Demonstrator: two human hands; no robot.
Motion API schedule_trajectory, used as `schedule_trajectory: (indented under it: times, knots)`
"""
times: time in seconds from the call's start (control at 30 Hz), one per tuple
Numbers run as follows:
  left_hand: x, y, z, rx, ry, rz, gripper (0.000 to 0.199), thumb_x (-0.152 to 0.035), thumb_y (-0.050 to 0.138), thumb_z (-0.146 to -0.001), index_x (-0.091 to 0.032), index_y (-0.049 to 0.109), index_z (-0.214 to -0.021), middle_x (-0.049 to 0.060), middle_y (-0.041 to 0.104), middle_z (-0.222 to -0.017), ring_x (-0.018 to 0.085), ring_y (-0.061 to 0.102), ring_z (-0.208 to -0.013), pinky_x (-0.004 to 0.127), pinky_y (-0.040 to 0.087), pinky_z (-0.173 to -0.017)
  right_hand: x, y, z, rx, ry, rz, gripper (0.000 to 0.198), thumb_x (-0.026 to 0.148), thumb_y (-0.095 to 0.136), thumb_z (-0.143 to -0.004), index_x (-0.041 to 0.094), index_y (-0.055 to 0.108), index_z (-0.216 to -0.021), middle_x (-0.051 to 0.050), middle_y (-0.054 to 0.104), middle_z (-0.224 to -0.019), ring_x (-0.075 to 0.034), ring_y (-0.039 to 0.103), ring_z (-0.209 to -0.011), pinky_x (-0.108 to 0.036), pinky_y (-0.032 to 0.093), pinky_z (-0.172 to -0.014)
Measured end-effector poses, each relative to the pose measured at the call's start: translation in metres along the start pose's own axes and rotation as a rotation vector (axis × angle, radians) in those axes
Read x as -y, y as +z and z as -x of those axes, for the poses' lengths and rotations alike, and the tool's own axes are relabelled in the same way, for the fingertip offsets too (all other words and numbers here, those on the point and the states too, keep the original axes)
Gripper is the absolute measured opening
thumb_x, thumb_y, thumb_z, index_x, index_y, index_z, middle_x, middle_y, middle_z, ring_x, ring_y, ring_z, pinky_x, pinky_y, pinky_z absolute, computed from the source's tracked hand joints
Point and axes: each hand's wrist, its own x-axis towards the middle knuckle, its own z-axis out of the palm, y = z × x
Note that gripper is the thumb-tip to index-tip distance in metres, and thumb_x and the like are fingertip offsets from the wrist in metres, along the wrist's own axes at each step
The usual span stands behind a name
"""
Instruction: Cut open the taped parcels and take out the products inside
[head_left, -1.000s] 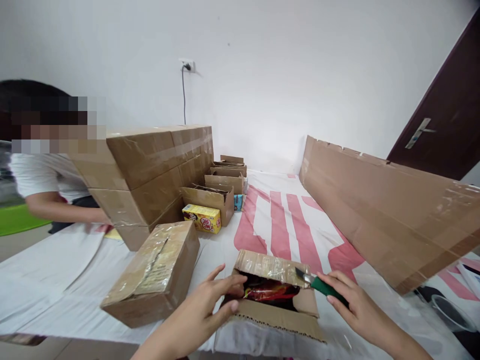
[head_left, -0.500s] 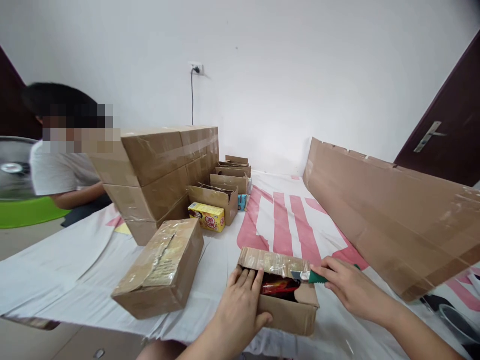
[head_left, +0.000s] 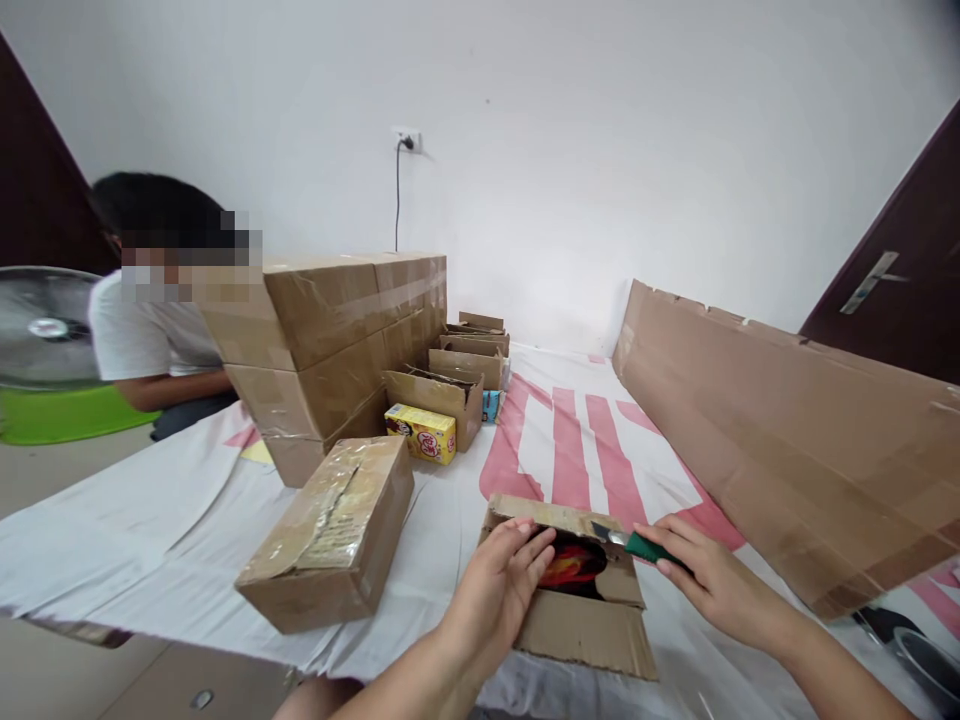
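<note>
A small cardboard box [head_left: 589,635] stands in front of me with its top open and its near flap folded outward. Inside lies a shiny red packet [head_left: 576,563], partly hidden. My left hand [head_left: 499,575] is at the left end of the opening, fingers stretched out along the box's edge. My right hand [head_left: 701,575] grips the green handle of a utility knife [head_left: 649,548]. Its blade is out and points left, at the far flap near the box's right end. Whether the blade touches the cardboard I cannot tell.
A taped carton [head_left: 330,540] lies to the left. Behind it are a yellow printed box [head_left: 421,432], several open cartons [head_left: 469,365] and a carton stack [head_left: 322,330]. A tall cardboard panel [head_left: 780,430] stands right. A person [head_left: 150,330] sits at far left.
The near flap has swung outward toward me, widening the opening. My left hand has turned and lifted off the near side, and the knife has shifted slightly right in the view.
</note>
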Motion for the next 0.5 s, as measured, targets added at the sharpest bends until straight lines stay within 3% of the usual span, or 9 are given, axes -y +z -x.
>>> schedule_trajectory:
  times: [0.07, 0.17, 0.33, 0.5]
  knots:
    - [0.005, 0.006, -0.004, -0.114, -0.042, 0.16, 0.012, -0.013, 0.049, -0.086, -0.017, 0.053, -0.075, 0.008, 0.066, -0.085, 0.021, 0.071, -0.093, 0.034, 0.053, -0.088, 0.001, 0.002, 0.001, 0.006, 0.007, -0.005, 0.042, 0.037, 0.032, -0.098, 0.027, 0.044, -0.137, -0.009, 0.054, -0.119, -0.02, 0.057, -0.106, -0.037, 0.048, -0.093]
    - [0.008, 0.011, -0.012, -0.194, -0.103, 0.208, 0.016, -0.02, 0.048, -0.091, -0.017, 0.048, -0.075, 0.007, 0.062, -0.076, 0.019, 0.071, -0.078, 0.031, 0.054, -0.075, 0.003, 0.005, 0.002, 0.016, 0.025, -0.015, 0.042, 0.036, 0.032, -0.098, 0.027, 0.044, -0.138, -0.009, 0.054, -0.12, -0.02, 0.057, -0.105, -0.037, 0.048, -0.093]
    - [0.001, 0.016, -0.029, -0.203, -0.242, 0.105, 0.029, -0.037, 0.048, -0.094, -0.018, 0.046, -0.073, 0.002, 0.056, -0.064, 0.015, 0.064, -0.062, 0.027, 0.051, -0.063, 0.004, 0.007, 0.002, 0.025, 0.005, -0.012, 0.042, 0.037, 0.032, -0.098, 0.025, 0.045, -0.137, -0.01, 0.055, -0.118, -0.02, 0.057, -0.106, -0.037, 0.049, -0.092]
    - [-0.002, 0.014, -0.041, -0.177, -0.313, 0.074, 0.034, -0.034, 0.041, -0.096, -0.015, 0.05, -0.069, 0.004, 0.058, -0.06, 0.019, 0.066, -0.062, 0.029, 0.051, -0.062, 0.008, 0.01, 0.003, -0.064, 0.006, 0.052, 0.041, 0.036, 0.032, -0.098, 0.024, 0.046, -0.135, -0.011, 0.056, -0.117, -0.02, 0.059, -0.105, -0.038, 0.051, -0.09]
